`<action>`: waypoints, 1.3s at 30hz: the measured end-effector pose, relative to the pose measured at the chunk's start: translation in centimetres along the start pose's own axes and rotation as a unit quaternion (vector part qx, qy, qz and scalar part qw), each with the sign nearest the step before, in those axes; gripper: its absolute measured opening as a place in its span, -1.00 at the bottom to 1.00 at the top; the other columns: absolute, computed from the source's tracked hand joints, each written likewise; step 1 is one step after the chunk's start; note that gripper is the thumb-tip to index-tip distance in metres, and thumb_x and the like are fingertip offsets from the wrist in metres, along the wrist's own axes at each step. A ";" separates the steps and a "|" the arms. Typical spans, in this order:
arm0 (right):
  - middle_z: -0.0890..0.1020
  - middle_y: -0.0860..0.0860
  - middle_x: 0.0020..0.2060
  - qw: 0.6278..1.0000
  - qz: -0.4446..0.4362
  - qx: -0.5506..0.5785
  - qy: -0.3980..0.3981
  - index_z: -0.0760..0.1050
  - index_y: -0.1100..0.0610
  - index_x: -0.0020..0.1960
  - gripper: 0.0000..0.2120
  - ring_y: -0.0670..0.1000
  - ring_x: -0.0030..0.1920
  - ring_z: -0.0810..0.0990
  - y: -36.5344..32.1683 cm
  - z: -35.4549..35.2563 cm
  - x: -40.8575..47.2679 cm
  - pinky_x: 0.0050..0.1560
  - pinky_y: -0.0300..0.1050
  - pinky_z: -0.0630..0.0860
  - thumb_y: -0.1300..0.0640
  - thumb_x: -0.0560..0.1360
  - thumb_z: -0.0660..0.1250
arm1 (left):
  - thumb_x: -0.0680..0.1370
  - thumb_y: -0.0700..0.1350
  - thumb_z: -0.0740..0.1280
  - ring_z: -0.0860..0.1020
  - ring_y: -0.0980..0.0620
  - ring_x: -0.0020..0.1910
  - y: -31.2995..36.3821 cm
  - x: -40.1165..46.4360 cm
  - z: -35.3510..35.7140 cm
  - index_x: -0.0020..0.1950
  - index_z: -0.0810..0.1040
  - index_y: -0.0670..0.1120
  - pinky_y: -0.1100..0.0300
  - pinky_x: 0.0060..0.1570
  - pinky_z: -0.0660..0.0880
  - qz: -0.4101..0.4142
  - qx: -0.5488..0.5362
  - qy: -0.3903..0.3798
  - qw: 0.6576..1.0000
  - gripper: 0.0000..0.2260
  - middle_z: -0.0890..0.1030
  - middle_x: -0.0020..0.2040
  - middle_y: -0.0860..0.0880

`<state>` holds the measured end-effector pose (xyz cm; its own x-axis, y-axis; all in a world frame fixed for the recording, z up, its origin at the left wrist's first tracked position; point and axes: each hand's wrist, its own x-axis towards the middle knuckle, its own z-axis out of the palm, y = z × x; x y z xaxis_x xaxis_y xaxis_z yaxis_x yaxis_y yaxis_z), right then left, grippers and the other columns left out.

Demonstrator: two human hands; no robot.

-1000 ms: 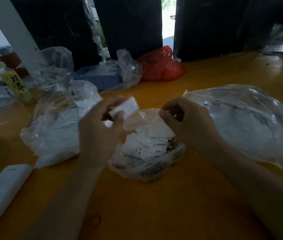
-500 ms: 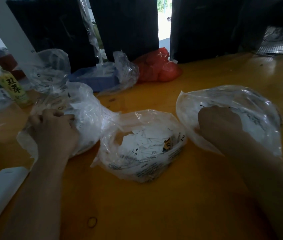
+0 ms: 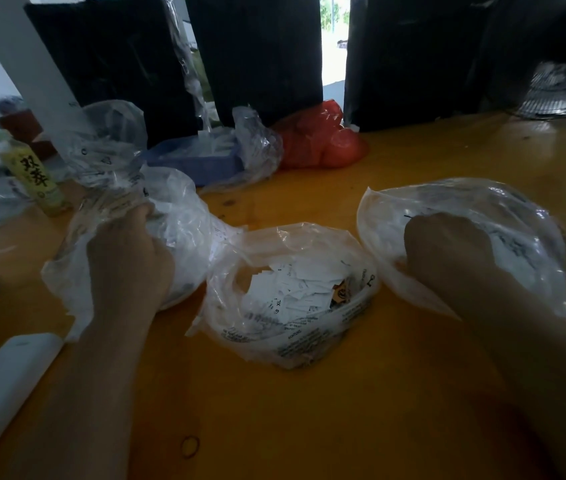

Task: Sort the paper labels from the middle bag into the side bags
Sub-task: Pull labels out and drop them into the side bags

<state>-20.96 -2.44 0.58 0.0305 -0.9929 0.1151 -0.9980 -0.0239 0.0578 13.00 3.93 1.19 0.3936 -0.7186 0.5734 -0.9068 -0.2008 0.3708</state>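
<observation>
Three clear plastic bags lie in a row on the orange table (image 3: 309,427). The middle bag (image 3: 309,344) gapes open and holds several white paper labels (image 3: 302,289) and one orange one. My left hand (image 3: 129,261) reaches into the mouth of the left bag (image 3: 184,209), its fingertips pointing away and covered by crumpled plastic. My right hand (image 3: 447,251) is inside the right bag (image 3: 523,233), knuckles up and fingers bent down among white labels. The fingers of both hands are hidden, so whether either holds a label does not show.
A green bottle (image 3: 37,178) and another clear bag (image 3: 108,140) stand at the far left. Behind are a blue tray (image 3: 198,157) in plastic and a red bag (image 3: 319,140). A white device (image 3: 1,386) lies near left, a rubber band (image 3: 190,446) in front, a fan (image 3: 565,88) far right.
One second ago both hands were over the middle bag, the left pinching a white label. They then parted into the side bags; since half a second ago the left hand has shifted slightly right.
</observation>
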 end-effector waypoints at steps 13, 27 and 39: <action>0.57 0.02 -0.37 0.717 -0.165 0.673 -0.079 0.56 0.13 -0.19 -0.67 -0.05 -0.45 0.41 -4.1 -1.3 -2.4 -0.48 -0.25 0.33 0.04 0.68 0.20 | 0.68 0.15 0.11 0.60 0.25 0.07 6.9 -5.2 2.8 0.30 0.53 0.14 0.37 0.02 0.53 0.103 -0.400 -0.168 0.895 -0.71 0.64 0.13 0.21; 0.53 0.07 -0.39 0.689 -0.245 0.661 -0.167 0.51 0.24 -0.10 -0.61 0.03 -0.47 0.36 -5.9 0.6 -2.9 -0.46 -0.14 0.30 -0.08 0.66 0.24 | 0.69 -0.01 0.27 0.62 -0.17 0.19 7.7 -6.2 3.8 0.18 0.63 -0.31 -0.03 0.31 0.55 -0.102 -0.628 -0.363 0.681 -0.63 0.66 0.08 -0.31; 0.68 0.06 -0.24 0.752 -0.244 0.610 -0.060 0.60 0.03 -0.03 -0.72 -0.04 -0.41 0.56 -5.9 0.7 -2.9 -0.36 -0.18 0.51 -0.19 0.54 0.36 | 0.38 -0.16 0.56 0.69 0.08 -0.13 7.3 -5.9 3.8 0.02 0.72 -0.11 0.23 -0.11 0.63 -0.232 -0.688 -0.321 0.608 -0.77 0.71 -0.04 -0.08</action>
<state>-15.17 0.46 -0.82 0.4766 -0.8332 0.2803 -0.1801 -0.4046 -0.8966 3.48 4.17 -2.21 0.0190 -0.9976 -0.0668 0.4376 -0.0518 0.8977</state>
